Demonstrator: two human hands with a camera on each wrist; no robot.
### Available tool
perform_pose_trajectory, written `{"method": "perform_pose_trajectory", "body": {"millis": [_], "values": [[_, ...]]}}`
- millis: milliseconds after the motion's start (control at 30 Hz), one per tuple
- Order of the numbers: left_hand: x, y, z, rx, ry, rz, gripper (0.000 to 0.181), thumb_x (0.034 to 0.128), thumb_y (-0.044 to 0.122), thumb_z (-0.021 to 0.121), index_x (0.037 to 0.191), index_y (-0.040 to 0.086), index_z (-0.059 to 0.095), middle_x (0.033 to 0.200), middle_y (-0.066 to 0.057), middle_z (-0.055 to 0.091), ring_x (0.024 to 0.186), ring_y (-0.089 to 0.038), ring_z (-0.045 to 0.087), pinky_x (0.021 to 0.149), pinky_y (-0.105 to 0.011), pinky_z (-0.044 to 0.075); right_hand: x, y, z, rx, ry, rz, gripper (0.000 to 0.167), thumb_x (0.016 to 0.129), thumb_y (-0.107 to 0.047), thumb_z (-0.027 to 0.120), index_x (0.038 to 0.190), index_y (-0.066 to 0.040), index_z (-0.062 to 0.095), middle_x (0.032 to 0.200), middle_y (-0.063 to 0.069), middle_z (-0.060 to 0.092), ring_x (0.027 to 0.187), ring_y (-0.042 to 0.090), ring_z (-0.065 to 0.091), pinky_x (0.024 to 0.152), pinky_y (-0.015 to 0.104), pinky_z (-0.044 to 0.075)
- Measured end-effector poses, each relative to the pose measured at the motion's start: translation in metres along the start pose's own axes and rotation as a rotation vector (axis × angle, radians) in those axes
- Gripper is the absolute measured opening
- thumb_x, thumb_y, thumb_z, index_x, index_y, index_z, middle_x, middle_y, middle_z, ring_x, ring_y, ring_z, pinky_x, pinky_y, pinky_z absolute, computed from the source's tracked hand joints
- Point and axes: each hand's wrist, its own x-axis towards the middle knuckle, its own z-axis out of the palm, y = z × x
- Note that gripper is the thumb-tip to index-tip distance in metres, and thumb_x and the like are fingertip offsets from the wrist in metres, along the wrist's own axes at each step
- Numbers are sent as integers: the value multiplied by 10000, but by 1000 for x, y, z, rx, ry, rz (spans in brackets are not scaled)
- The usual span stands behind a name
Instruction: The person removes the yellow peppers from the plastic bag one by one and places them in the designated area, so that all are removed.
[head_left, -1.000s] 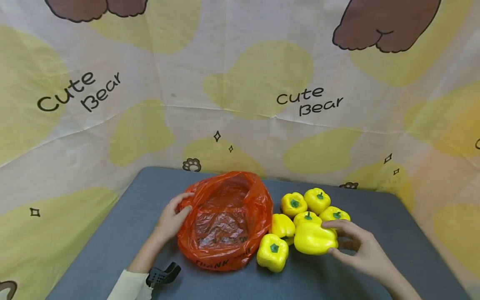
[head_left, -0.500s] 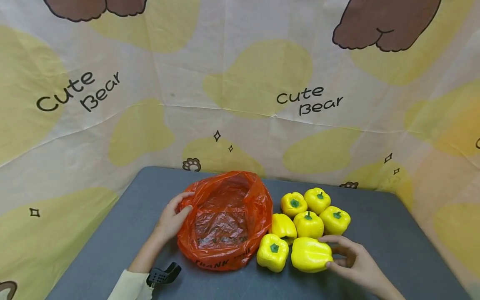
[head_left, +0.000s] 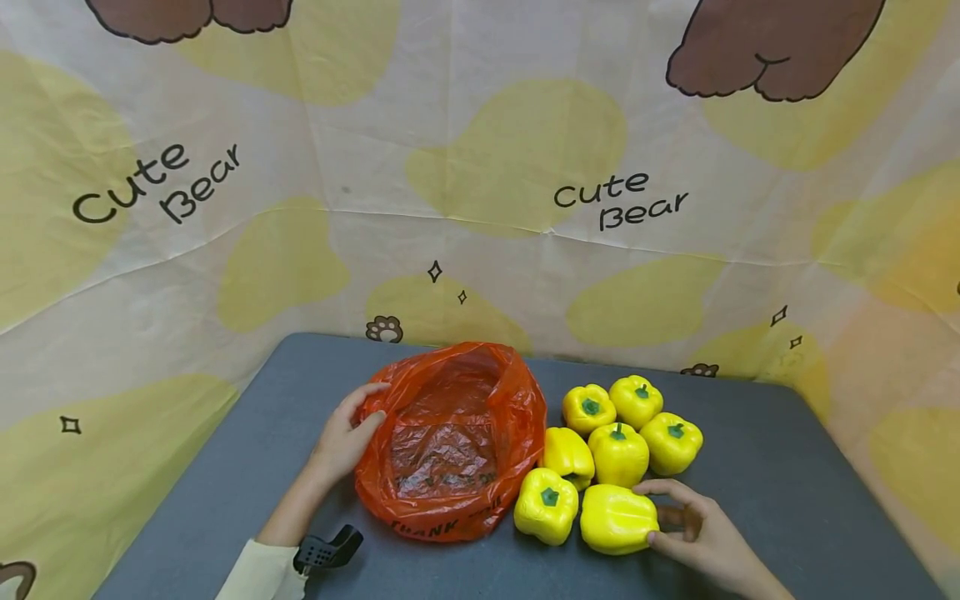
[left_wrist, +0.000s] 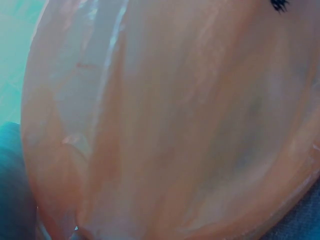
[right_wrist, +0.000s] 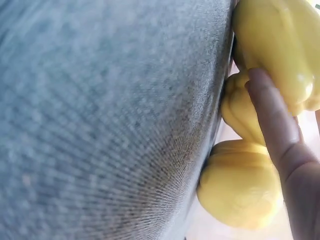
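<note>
A red plastic bag (head_left: 450, 517), printed with dark lettering, stands with its mouth spread wide on the grey table (head_left: 247, 467). My left hand (head_left: 345, 437) grips the bag's left rim; some fingertips are hidden by the plastic. In the left wrist view the bag (left_wrist: 165, 125) fills most of the picture. My right hand (head_left: 697, 533) holds a yellow bell pepper (head_left: 618, 521) by its right end, thumb in front and fingers behind. That pepper lies on its side on the table. The right wrist view shows the thumb (right_wrist: 275, 117) against the pepper (right_wrist: 280, 45).
Several more yellow bell peppers cluster behind and left of the held one, among them an upright pepper (head_left: 546, 507) close to the bag and another (head_left: 673, 443) at the right. A patterned cloth (head_left: 480, 167) hangs behind the table. A black device (head_left: 327, 550) sits on the left wrist.
My right hand has brought the yellow bell pepper down and slightly left, from in front of the others onto the table. The left hand and bag stay in place.
</note>
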Motion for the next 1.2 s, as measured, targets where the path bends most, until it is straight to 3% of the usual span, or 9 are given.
{"method": "perform_pose_trajectory", "body": {"millis": [167,533,1033,1200], "values": [[2,-2,0,-37,-2,14,397,967,160,528,1363,167,502,1313,-167,562,971,-251,631,719,-264,523,0,-2,-2,-73,25,3,452,893,-100,657,1298,19,496,1203,-230,556,988,50,635,728,316,574],[1,-2,-2,-46,7,19,412,964,173,533,1373,192,486,1322,-164,556,971,-273,634,725,-300,530,0,2,-8,-45,-12,-21,448,911,-46,618,1319,59,465,1217,-238,539,999,61,619,757,299,565],[-8,0,-8,-36,27,-1,419,966,191,543,1381,218,485,1233,-171,577,839,-184,606,627,-296,526,0,3,-12,-88,-32,60,466,918,-122,629,1324,46,471,1196,-265,545,1002,24,605,764,282,555],[-10,0,-7,-32,32,9,415,968,200,545,1379,219,492,1286,-175,550,865,-194,609,627,-290,526,-1,2,-12,-98,-34,87,481,916,-151,634,1330,32,470,1183,-268,550,997,44,610,778,284,553]]}}
